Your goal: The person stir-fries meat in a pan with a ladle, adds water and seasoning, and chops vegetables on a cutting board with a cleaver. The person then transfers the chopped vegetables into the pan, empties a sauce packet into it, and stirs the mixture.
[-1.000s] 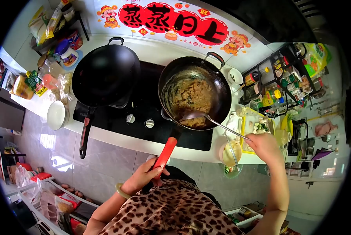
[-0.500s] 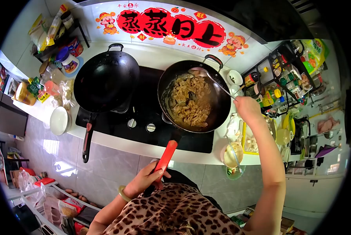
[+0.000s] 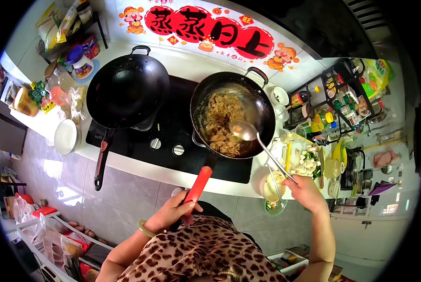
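Observation:
My left hand (image 3: 175,209) is closed round the red handle (image 3: 199,188) of the right-hand wok (image 3: 262,108). Browned, chopped meat (image 3: 222,115) lies spread across that wok's bottom. In my right hand (image 3: 306,191) is the long handle of a metal ladle (image 3: 243,130), gripped near its end. The ladle's bowl is over the right part of the meat, low inside the wok; whether it touches the food I cannot tell. Steam partly blurs the wok's right side.
A second black wok (image 3: 126,94) sits on the left of the cooktop (image 3: 173,127). A white bowl (image 3: 67,137) stands at the left counter edge. On the right are a cutting board with chopped vegetables (image 3: 307,162), a bowl (image 3: 272,185) and a bottle rack (image 3: 335,94).
My right hand has come down toward me, drawing the ladle's bowl from the wok's far rim to the right-centre of the meat. The left hand still holds the wok handle.

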### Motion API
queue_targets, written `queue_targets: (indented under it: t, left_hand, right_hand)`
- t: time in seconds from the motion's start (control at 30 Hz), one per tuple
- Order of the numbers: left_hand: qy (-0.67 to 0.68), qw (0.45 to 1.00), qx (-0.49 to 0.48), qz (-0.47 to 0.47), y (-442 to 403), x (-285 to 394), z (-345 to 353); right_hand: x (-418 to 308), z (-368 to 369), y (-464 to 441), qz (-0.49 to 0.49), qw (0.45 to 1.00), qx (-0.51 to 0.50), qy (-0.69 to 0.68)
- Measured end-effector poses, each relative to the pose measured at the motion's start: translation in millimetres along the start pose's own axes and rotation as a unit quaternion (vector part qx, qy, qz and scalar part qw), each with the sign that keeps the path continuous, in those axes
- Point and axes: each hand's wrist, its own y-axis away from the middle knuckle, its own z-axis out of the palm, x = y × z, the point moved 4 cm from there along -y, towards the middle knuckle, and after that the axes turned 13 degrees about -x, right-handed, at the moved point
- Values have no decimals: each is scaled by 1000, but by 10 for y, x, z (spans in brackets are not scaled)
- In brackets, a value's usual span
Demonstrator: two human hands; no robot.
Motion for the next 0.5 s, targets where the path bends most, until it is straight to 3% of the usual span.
queue_targets:
  t: [0.13, 0.2, 0.33, 0.5]
  left_hand:
    - [9, 1000, -5, -11, 23, 21, 3]
    - [11, 1000, -4, -10, 27, 18, 8]
    - [9, 1000, 3, -19, 25, 1, -3]
    - [1, 1000, 16, -15, 41, 20, 10]
  right_hand:
    - [-74, -145, 126, 22, 999, -13, 31]
    - [-138, -73, 44, -100, 972, 7, 213]
    - [-235, 74, -564, -24, 945, 50, 324]
    - [-113, -281, -895, -29, 958, 143, 245]
